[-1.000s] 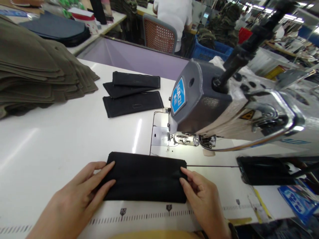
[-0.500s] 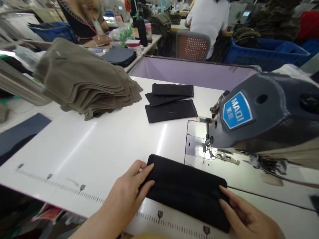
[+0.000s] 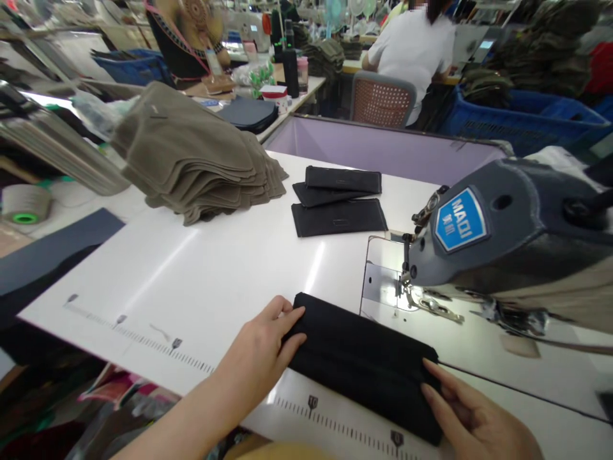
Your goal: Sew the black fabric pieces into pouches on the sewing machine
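Note:
A folded black fabric piece [image 3: 364,361] lies on the white sewing table [image 3: 215,268], just in front of the needle plate. My left hand [image 3: 261,358] rests flat on its left end, fingers stretched out. My right hand [image 3: 472,418] lies on its right end with fingers extended over the edge. The grey sewing machine head [image 3: 498,227] with a blue label stands to the right, its presser foot [image 3: 412,291] a little beyond the fabric.
Three black fabric pieces [image 3: 340,204] lie further back on the table. A stack of olive-brown cut pieces [image 3: 196,160] sits at the left rear. A ruler scale [image 3: 335,421] runs along the table's front edge. A person in white [image 3: 412,54] sits on a chair behind.
My view has swung to the left and up, showing more of the table's left side. Both hands stay on the ends of the black fabric piece.

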Motion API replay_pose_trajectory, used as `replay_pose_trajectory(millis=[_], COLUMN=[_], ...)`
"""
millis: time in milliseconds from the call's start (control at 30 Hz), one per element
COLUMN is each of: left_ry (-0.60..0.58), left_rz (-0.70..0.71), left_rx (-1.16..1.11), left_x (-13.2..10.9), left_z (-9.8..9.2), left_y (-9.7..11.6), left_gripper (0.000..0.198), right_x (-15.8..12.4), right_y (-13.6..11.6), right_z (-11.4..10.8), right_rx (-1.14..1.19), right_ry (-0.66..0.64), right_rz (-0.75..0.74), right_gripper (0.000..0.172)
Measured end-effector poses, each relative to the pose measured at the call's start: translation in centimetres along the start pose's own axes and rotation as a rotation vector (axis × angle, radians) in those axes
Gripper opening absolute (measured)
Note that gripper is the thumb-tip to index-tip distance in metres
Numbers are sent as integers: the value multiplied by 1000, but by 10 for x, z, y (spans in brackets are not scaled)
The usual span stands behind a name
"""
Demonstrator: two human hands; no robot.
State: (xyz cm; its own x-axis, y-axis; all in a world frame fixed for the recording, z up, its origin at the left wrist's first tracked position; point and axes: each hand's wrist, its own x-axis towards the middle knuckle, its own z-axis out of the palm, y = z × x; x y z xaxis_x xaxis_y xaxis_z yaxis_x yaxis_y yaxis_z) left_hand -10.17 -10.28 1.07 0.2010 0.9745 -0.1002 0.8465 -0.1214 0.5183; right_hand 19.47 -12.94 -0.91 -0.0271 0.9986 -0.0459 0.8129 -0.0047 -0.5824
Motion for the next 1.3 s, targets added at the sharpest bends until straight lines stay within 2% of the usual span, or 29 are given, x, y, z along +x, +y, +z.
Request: replay_pose_trajectory(millis=[133, 233, 333, 433, 500, 567, 633, 700, 800, 900, 933, 1067, 1133, 1300], left_ry=[-13, 19, 47, -49, -119, -146, -148, -134, -106, 18, 76, 228, 234, 161], left_rz=[3, 89, 324, 595, 669, 649, 602, 580, 654, 751, 772, 798, 784, 705], left_rx=[124, 308, 434, 443, 445, 476, 520, 549, 581, 613, 618, 630, 618, 548], left_x=[3, 7, 11, 17, 23, 28, 33, 35, 34, 29, 28, 22, 21, 21], left_z=[-1, -2, -4, -4, -4, -3, -1, 3, 15, 29, 34, 44, 45, 47], left_y=[5, 10, 13, 17, 22, 31, 41, 49, 53, 48, 46, 40, 39, 36], left_gripper=[28, 21, 22, 29, 27, 27, 24, 20, 20, 23, 25, 34, 36, 39], right_x=[1, 3, 6, 10, 14, 16, 18, 18, 17, 14, 13, 8, 6, 5], right_y=[-3, -13, -29, -46, -56, -63, -68, -72, -74, -75, -75, -70, -66, -57], right_z=[1, -2, -7, -9, -8, -6, -1, 5, 15, 24, 27, 39, 44, 46], right_rx=[-56, -150, -316, -520, -636, -689, -661, -582, -524, -527, -519, -470, -439, -394], right_ry=[-19, 17, 25, 1, -10, -19, -18, -22, -21, -6, -4, 17, 18, -51], right_rz=[-33, -94, -108, -98, -105, -121, -199, -375, -595, -577, -559, -521, -497, -498], right_gripper=[35, 32, 28, 26, 24, 17, 7, 18, 24, 13, 16, 49, 50, 49])
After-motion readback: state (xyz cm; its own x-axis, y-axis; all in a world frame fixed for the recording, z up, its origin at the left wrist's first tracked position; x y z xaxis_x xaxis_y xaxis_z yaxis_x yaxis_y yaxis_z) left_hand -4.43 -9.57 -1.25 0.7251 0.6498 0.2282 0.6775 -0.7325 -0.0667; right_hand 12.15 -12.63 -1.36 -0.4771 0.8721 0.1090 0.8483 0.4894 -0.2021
